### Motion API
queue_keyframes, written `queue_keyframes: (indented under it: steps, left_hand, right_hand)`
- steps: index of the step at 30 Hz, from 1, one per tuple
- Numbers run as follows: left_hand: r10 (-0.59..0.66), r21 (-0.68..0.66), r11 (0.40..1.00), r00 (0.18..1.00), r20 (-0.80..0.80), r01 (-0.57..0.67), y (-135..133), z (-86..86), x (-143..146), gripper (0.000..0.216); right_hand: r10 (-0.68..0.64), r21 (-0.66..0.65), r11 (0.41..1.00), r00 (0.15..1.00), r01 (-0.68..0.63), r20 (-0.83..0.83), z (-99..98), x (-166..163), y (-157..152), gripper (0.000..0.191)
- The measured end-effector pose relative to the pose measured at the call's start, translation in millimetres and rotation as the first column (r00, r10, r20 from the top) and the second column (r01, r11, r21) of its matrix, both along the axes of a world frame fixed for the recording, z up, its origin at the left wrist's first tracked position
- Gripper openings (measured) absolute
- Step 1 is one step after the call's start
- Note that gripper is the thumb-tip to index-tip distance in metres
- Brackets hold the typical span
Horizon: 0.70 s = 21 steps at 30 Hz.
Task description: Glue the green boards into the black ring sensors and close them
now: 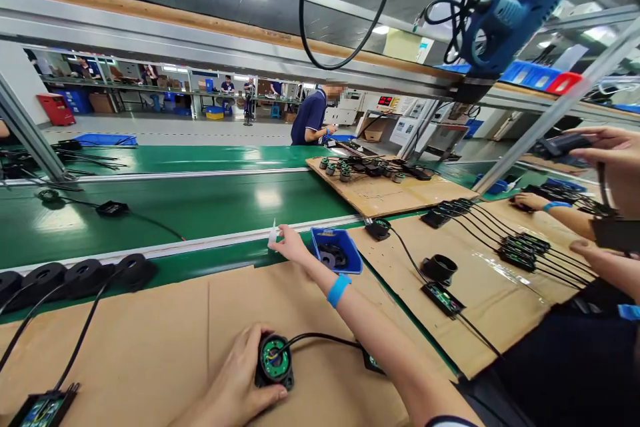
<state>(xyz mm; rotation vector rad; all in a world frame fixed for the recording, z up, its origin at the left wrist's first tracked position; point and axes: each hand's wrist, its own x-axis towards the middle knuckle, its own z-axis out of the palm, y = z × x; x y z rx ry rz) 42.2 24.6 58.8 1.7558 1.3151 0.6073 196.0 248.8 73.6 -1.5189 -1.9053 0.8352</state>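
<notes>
My left hand (235, 377) is closed around a round black housing (275, 359) with a green ring-shaped circuit board inside, resting on the cardboard. A black cable (325, 337) runs from it towards a second small board (373, 363), partly hidden under my right forearm. Stretched out to the far edge of the cardboard, my right hand (291, 245) pinches a small white dropper bottle (273, 235), its thin tip pointing up. Just right of that hand stands a blue bin (353, 257) holding black rings.
Several black rings (87, 271) line the left edge, with cables leading to an open board (43, 407). Behind runs a green conveyor (240, 197) carrying a cabled part (113, 208). A co-worker's hands (613, 160) are at the right, beside several wired boards (523, 250). A blue tool (505, 23) hangs overhead.
</notes>
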Motion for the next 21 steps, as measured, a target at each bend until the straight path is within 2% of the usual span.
queue_keyframes:
  steps: [3, 7, 10, 14, 16, 18, 19, 20, 21]
  left_hand:
    - [-0.023, 0.023, 0.999, 1.000, 0.008, 0.023, 0, 0.2, 0, 0.054]
    - [-0.078, 0.038, 0.996, 0.996, 0.031, 0.077, 0, 6.6, -3, 0.044]
    - [-0.110, 0.025, 0.994, 0.992, 0.059, 0.108, -3, 18.5, -7, 0.039]
    - [-0.104, -0.058, 0.991, 0.977, 0.188, 0.117, -8, 33.0, -14, 0.042]
    - [-0.076, -0.145, 0.981, 0.944, 0.321, 0.129, -11, 36.1, -17, 0.046]
    - [-0.043, -0.259, 0.949, 0.887, 0.460, 0.180, -15, 37.2, -21, 0.049]
    - [-0.026, -0.311, 0.926, 0.857, 0.514, 0.215, -16, 37.3, -22, 0.051]
    - [-0.007, -0.359, 0.900, 0.831, 0.557, 0.248, -17, 37.5, -24, 0.054]
    - [0.011, -0.397, 0.874, 0.807, 0.591, 0.279, -17, 37.6, -24, 0.056]
  right_hand:
    - [-0.049, -0.012, 0.999, 0.996, 0.049, -0.073, -7.1, -14, 4, 0.028]
    - [-0.038, 0.008, 0.999, 0.971, 0.041, -0.237, 8.7, -9, -17, 0.023]
    - [0.022, 0.032, 0.999, 0.918, -0.010, -0.396, 31.7, 7, -62, 0.024]
    - [0.097, -0.028, 0.990, 0.812, -0.139, -0.575, 50.6, 40, -146, 0.032]
    - [0.104, -0.180, 0.918, 0.651, -0.354, -0.752, 48.2, 56, -186, 0.029]
    - [0.068, -0.290, 0.802, 0.562, -0.522, -0.824, 39.3, 68, -218, 0.030]
    - [0.057, -0.328, 0.764, 0.564, -0.555, -0.824, 33.8, 71, -230, 0.030]
    - [0.057, -0.353, 0.753, 0.589, -0.556, -0.806, 28.2, 74, -239, 0.029]
    - [0.064, -0.362, 0.767, 0.624, -0.530, -0.778, 23.0, 74, -245, 0.028]
